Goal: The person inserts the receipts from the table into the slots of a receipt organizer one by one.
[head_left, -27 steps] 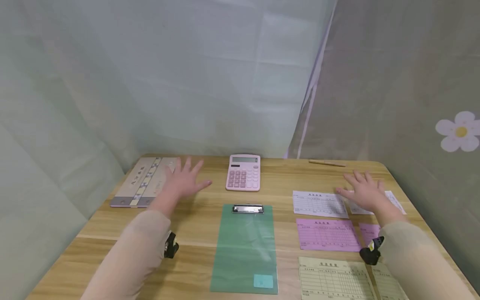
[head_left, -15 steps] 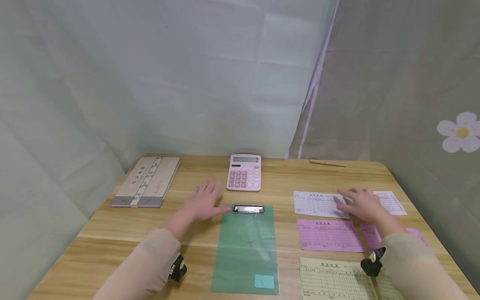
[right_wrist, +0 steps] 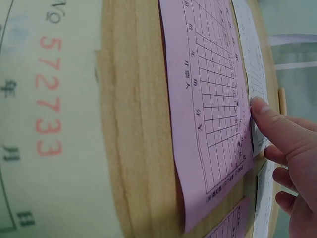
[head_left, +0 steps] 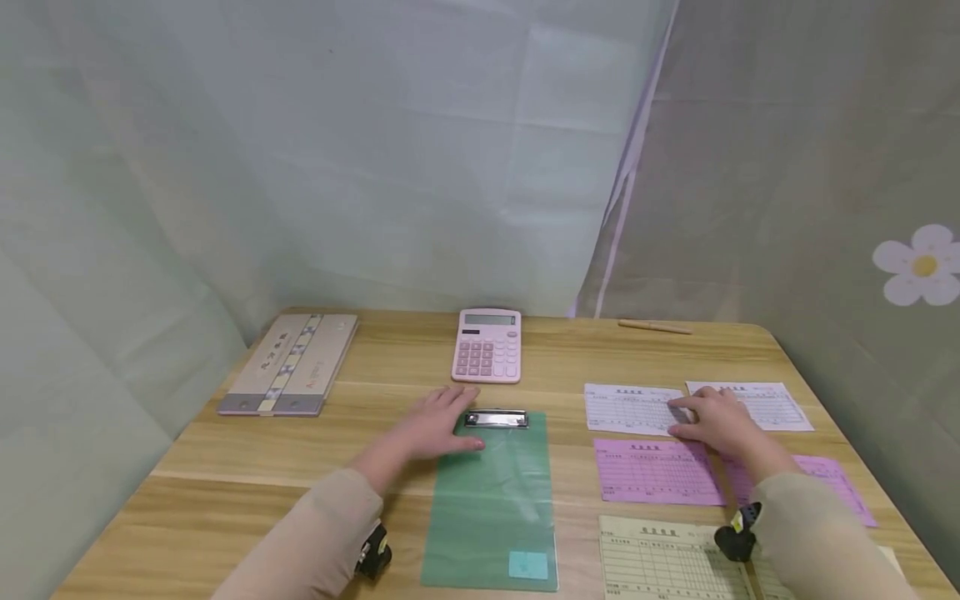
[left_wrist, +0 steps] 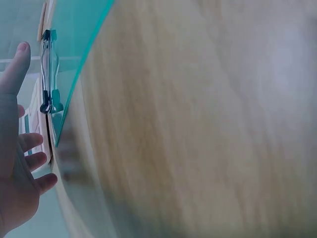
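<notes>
I see wood desk [head_left: 187,467]. Green clipboard [head_left: 491,508] lies on desk, near middle. Left hand [head_left: 437,427] at clipboard's top left corner, grip spread wide; can't tell if touching. Right hand [head_left: 716,421]: grip apart, thumb and finger at right end of white slip [head_left: 630,408]. Slip lies flat on desk, just behind pink slip [head_left: 652,472].

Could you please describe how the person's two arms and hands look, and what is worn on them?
The beige fabric left sleeve and matching right sleeve are plain. At the wrists sit a small black left device and similar right device, the latter showing a yellow mark. The left hand and right hand show no gloves or rings.
</notes>
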### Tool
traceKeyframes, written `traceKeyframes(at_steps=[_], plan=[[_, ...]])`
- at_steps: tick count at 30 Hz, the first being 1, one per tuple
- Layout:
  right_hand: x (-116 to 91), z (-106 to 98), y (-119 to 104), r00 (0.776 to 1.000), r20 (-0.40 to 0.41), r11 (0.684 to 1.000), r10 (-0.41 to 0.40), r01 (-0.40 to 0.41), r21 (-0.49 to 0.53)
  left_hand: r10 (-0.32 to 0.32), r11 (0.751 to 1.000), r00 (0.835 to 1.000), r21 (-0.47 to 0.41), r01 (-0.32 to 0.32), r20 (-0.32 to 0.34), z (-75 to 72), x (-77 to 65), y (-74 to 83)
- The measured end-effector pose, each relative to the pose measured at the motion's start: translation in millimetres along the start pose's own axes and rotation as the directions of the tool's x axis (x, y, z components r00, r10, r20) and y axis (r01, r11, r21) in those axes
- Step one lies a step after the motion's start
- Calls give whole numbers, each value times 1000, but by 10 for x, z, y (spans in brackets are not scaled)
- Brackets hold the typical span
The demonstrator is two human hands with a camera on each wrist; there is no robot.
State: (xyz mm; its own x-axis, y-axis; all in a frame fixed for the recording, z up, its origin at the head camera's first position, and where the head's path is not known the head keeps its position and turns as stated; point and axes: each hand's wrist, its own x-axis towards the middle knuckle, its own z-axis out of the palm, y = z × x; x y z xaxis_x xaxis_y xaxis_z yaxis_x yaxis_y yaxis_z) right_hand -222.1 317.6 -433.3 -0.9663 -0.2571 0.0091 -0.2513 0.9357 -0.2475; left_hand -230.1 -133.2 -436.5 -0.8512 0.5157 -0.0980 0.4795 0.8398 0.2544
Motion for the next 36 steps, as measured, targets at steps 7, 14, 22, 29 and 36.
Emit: traceKeyframes(at_steps=[7,14,22,29,36], plan=[[15,21,-32,1000,2,1000,5,-5,4,-7,1000,1000,-5,7,10,49,15,24],[12,29,-61,1000,5,999,23,-23,27,-16,1000,1000,-11,16,17,81,23,30],[11,-8,-62,999,28,998,20,-21,52,-17,999,1000,-32,18,10,102,47,23],[29,-9,-52,998,57,995,-18,12,98,-21,998,1000,-57,21,9,87,42,32],[28,-13,-53,997,78,987,0,-13,163,-18,998,1000,-58,18,6,79,34,38]])
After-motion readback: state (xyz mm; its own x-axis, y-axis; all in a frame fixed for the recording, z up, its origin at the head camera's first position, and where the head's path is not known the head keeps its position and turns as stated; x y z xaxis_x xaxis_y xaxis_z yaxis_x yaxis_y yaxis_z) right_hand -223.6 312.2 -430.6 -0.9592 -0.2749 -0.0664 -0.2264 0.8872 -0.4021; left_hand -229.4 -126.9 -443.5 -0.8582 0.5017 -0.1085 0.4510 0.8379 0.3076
